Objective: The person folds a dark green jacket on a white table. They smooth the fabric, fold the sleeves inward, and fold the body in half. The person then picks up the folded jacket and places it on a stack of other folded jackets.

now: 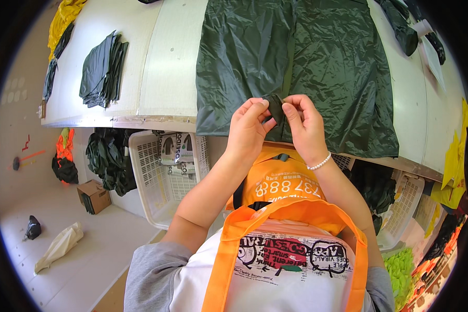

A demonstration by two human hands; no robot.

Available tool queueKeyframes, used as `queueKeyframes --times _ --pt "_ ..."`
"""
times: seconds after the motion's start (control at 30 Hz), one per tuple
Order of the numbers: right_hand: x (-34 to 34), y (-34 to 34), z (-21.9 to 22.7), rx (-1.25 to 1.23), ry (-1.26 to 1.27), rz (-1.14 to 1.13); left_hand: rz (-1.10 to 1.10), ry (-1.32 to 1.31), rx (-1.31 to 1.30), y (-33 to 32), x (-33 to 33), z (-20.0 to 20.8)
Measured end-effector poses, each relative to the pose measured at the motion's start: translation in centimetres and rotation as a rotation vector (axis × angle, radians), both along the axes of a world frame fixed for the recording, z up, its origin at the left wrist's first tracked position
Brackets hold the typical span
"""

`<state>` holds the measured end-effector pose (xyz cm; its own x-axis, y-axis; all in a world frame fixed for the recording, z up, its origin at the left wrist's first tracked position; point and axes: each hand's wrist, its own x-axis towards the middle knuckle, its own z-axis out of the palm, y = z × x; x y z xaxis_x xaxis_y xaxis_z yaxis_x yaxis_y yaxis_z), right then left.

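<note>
A large sheet of dark green, crinkled fabric (343,67) lies spread over the white table and hangs a little past its near edge. Above its near middle, my left hand (249,122) pinches one side of a small dark fabric edge (274,106). My right hand (304,122), with a beaded bracelet at the wrist, pinches the other side between thumb and fingers. The held piece seems to belong to the green sheet, though its lower part is hidden between my hands.
A stack of folded dark green fabric (104,70) sits on the table (166,62) to the left. Beneath the edge is a white plastic basket (145,192) with printed packages. Dark bundles (106,158), a cardboard box (93,196) and yellow fabric (455,156) lie around.
</note>
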<state>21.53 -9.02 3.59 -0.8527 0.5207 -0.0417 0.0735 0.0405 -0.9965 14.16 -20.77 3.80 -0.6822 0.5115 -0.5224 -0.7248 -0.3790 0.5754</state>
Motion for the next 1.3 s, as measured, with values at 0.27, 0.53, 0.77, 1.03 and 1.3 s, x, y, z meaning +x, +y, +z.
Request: queueKeyframes --times 0.27,0.53,0.77,1.03,1.3 --pt "6.1 3.8 -5.7 0.546 -0.356 0.260 0.182 0.256 -0.125 -2.2 -4.3 0.2" --pt "8.4 5.9 -10.2 0.300 -0.330 0.179 -0.136 0.621 -0.428 -0.7 -4.2 -5.3" --pt "7.5 11.9 -5.6 -0.057 -0.262 -0.120 -0.520 1.577 -0.664 5.9 -2.4 -4.6" --pt "7.2 12.8 -1.7 0.463 -0.127 -0.382 -0.746 0.761 -0.264 15.1 -2.1 -2.0" --pt "6.6 12.6 1.1 0.775 -0.140 -0.401 -0.746 0.665 -0.234 17.1 -1.6 0.3"
